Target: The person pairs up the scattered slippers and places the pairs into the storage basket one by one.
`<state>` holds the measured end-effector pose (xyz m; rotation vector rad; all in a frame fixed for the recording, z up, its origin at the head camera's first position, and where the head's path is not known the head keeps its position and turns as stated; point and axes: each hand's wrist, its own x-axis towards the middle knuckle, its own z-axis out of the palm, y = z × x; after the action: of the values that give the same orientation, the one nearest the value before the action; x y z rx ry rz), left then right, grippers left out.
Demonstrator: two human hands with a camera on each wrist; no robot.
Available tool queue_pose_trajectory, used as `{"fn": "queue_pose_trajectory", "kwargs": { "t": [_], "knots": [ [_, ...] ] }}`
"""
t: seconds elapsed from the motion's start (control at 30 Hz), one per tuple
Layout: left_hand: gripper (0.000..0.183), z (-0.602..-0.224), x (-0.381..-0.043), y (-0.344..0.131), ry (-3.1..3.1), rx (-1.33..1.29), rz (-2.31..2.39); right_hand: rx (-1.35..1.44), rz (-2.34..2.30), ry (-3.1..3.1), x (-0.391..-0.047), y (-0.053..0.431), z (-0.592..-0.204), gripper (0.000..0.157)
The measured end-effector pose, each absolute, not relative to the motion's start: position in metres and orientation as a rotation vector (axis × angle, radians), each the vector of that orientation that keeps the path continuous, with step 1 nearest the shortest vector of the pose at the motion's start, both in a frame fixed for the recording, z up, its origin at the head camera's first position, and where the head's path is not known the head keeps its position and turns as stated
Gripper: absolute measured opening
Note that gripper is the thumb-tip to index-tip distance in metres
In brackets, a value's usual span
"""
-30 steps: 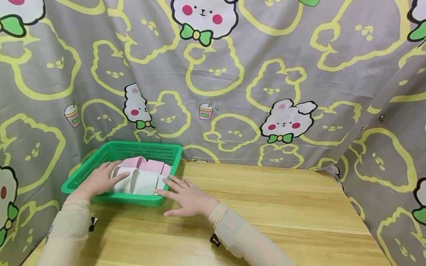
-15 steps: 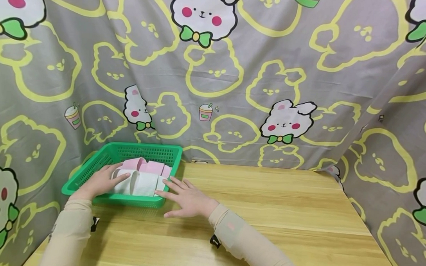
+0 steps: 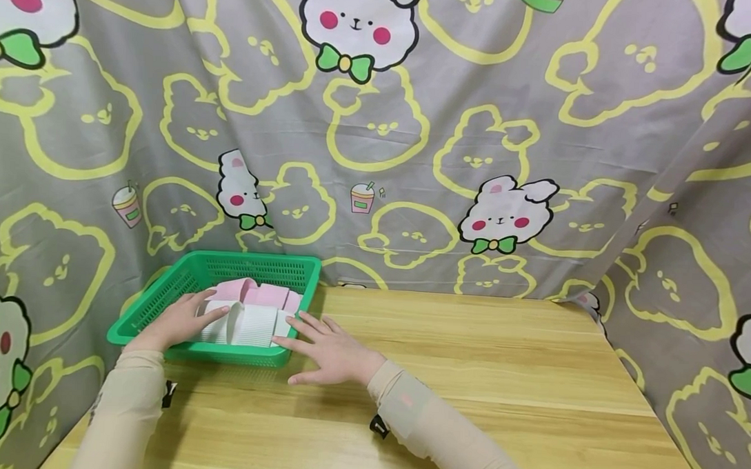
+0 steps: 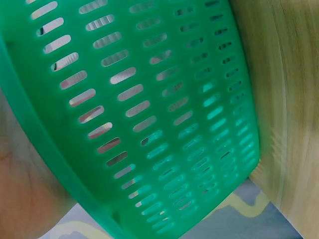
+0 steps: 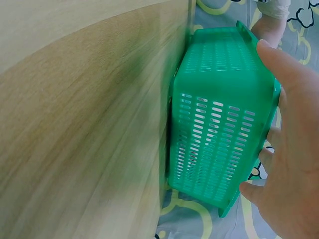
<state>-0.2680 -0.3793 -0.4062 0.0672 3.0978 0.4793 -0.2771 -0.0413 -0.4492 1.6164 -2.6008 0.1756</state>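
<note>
A green plastic basket [image 3: 222,353] stands at the table's left back, with slotted walls. Inside lie white slippers [image 3: 256,325] with ribbed straps, in front of pink slippers [image 3: 268,295]. My left hand [image 3: 176,321] reaches over the basket's left front, its thumb across the white slippers; its other fingertips lie by the pink ones, and I cannot tell what they touch. My right hand [image 3: 334,350] has its fingers spread at the basket's right front corner, fingertips over the rim beside the white slippers. In the right wrist view, the fingers pass along the basket's rim [image 5: 271,107].
The wooden table [image 3: 470,376] extends to the right and front of the basket. A grey curtain [image 3: 416,146] with cartoon prints hangs close behind the basket and along both sides of the table.
Both hands, the basket and the slippers stay practically where they were. Only a slight shift of the left forearm to the right shows.
</note>
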Motion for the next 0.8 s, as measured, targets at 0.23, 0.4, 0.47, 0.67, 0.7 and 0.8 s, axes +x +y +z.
{"fn": "queue_pose_trajectory", "kwargs": {
  "t": [0.23,0.4,0.47,0.67,0.7,0.8],
  "knots": [
    [0.085,-0.4097,-0.2697,-0.3814,3.084,0.053,0.488,1.606,0.170,-2.613,-0.2766,-0.0414,-0.4488,0.074],
    [0.085,-0.4129,-0.2713,-0.3818,3.084,0.058,0.499,1.603,0.145,-2.618,-0.2769,-0.0413,-0.4491,0.074],
    [0.085,-0.4141,-0.2712,-0.3824,3.082,0.058,0.499,1.606,0.139,-2.615,-0.2763,-0.0412,-0.4487,0.074],
    [0.085,-0.4142,-0.2719,-0.3824,3.065,0.045,0.485,1.607,0.149,-2.611,-0.2764,-0.0411,-0.4493,0.074],
    [0.085,-0.4141,-0.2720,-0.3824,3.063,0.043,0.484,1.608,0.153,-2.611,-0.2767,-0.0411,-0.4495,0.074],
    [0.084,-0.4141,-0.2727,-0.3824,3.063,0.039,0.480,1.607,0.162,-2.609,-0.2772,-0.0413,-0.4501,0.074]
  ]
}}
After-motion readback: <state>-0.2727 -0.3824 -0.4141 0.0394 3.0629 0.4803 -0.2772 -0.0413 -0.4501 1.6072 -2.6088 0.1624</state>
